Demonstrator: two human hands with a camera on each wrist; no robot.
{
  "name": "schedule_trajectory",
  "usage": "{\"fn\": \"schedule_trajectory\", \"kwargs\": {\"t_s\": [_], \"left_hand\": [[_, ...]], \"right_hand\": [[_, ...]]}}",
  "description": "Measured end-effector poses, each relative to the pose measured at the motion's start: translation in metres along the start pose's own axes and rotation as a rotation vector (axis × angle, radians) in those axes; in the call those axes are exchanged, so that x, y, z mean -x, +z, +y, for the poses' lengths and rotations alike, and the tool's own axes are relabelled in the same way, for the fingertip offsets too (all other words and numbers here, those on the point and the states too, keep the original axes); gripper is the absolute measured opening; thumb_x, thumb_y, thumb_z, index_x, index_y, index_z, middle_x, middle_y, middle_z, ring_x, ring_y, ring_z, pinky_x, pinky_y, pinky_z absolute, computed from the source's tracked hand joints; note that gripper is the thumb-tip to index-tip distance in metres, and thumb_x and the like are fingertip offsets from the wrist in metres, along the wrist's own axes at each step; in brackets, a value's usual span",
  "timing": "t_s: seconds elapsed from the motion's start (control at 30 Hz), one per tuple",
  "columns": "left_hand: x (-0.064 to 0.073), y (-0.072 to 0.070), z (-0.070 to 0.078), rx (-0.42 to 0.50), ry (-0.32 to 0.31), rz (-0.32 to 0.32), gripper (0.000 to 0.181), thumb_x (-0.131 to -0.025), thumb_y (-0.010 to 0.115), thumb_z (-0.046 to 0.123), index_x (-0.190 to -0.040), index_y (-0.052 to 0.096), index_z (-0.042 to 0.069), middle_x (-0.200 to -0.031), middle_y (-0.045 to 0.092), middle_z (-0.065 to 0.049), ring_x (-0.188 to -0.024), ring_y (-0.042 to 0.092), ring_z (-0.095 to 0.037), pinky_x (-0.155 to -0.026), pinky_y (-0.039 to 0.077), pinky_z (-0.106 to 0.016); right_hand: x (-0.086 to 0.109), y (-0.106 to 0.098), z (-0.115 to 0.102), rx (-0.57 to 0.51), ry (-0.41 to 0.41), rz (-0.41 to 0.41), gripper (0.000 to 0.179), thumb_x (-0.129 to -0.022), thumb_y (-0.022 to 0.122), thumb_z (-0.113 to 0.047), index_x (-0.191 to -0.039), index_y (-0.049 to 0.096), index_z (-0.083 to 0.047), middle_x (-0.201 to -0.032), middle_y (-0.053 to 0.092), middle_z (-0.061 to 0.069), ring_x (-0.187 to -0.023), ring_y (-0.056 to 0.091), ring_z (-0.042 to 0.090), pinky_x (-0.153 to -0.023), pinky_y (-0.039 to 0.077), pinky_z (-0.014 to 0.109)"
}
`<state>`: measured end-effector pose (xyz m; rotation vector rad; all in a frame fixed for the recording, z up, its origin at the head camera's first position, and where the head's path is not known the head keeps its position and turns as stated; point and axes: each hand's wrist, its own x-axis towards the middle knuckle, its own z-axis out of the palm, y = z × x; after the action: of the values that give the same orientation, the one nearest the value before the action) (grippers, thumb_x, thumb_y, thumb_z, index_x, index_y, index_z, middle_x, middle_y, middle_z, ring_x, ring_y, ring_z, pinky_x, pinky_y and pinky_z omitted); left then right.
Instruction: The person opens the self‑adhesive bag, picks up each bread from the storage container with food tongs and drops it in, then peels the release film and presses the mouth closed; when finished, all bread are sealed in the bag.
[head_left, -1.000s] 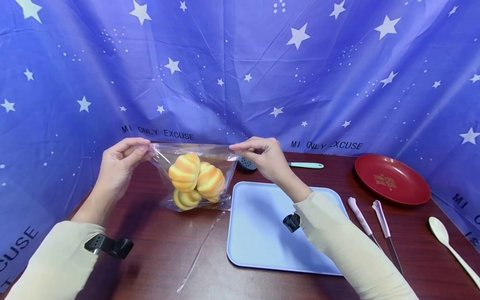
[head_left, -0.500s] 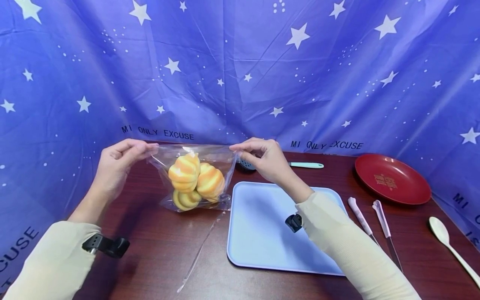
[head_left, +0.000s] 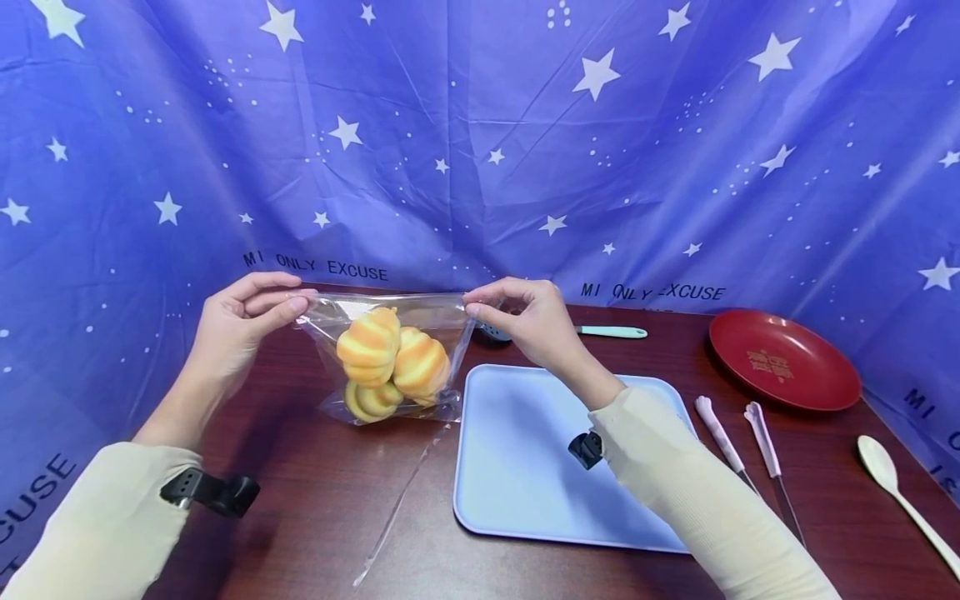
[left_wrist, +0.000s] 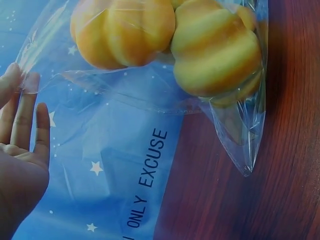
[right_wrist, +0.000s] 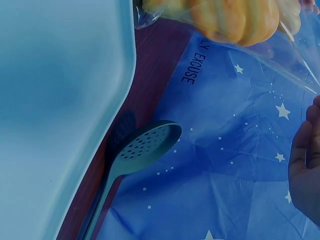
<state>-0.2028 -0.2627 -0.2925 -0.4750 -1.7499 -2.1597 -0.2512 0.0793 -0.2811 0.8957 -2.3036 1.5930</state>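
Observation:
A clear plastic bag (head_left: 330, 407) stands upright on the table, holding several ridged yellow-orange buns (head_left: 369, 346). My left hand (head_left: 231, 333) pinches the bag's upper left corner between thumb and fingers. At the opposite top corner, my right hand (head_left: 534, 321) pinches the rim with thumb and forefinger, so the mouth edge is drawn out straight between both hands. The left wrist view shows the left fingers (left_wrist: 22, 120) at the film and the bag's pointed bottom corner (left_wrist: 242, 150). Only part of the right hand (right_wrist: 306, 170) appears in the right wrist view.
A light blue tray (head_left: 525, 508) lies right of the bag, under the right forearm. Behind it is a slotted skimmer (right_wrist: 145, 147). Further right are two knives (head_left: 763, 437), a red plate (head_left: 817, 367) and a cream spoon (head_left: 879, 462). A thin clear strip (head_left: 401, 504) lies in front.
The left fingers have shifted their hold along the bag's corner, with the thumb now lower on the film. The right thumb has closed up to the forefinger at its corner. The buns stay put.

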Motion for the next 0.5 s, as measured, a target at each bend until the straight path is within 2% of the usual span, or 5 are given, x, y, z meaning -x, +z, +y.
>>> {"fn": "schedule_trajectory", "kwargs": {"t_s": [0.13, 0.27, 0.5], "left_hand": [[0.0002, -0.0001, -0.0015, 0.022, 0.003, 0.008, 0.032, -0.092, 0.062, -0.017, -0.107, 0.076, 0.007, -0.093, 0.078, -0.005, -0.088, 0.075, -0.01, -0.073, 0.055, -0.018], [-0.0001, 0.0019, -0.0043, 0.032, 0.034, 0.039, 0.032, -0.092, 0.062, -0.018, -0.108, 0.076, 0.005, -0.091, 0.078, -0.006, -0.086, 0.075, -0.01, -0.075, 0.055, -0.018], [0.0008, 0.0093, -0.0063, 0.168, 0.012, 0.08, 0.03, -0.092, 0.061, -0.018, -0.106, 0.076, 0.004, -0.089, 0.078, -0.008, -0.08, 0.074, -0.011, -0.072, 0.057, -0.019]], "right_hand": [[-0.001, 0.0019, -0.0008, 0.007, 0.039, 0.034, 0.02, -0.088, 0.081, -0.013, -0.107, 0.077, -0.008, -0.086, 0.075, 0.003, -0.074, 0.066, 0.019, -0.062, 0.05, 0.024], [-0.0011, 0.0033, -0.002, 0.029, 0.037, 0.041, 0.021, -0.088, 0.081, -0.014, -0.108, 0.076, -0.007, -0.086, 0.075, 0.003, -0.075, 0.067, 0.017, -0.063, 0.05, 0.024], [-0.0002, 0.0034, -0.0035, 0.031, 0.034, 0.042, 0.016, -0.089, 0.081, -0.014, -0.103, 0.077, -0.008, -0.086, 0.075, 0.002, -0.075, 0.067, 0.017, -0.061, 0.05, 0.024]]}}
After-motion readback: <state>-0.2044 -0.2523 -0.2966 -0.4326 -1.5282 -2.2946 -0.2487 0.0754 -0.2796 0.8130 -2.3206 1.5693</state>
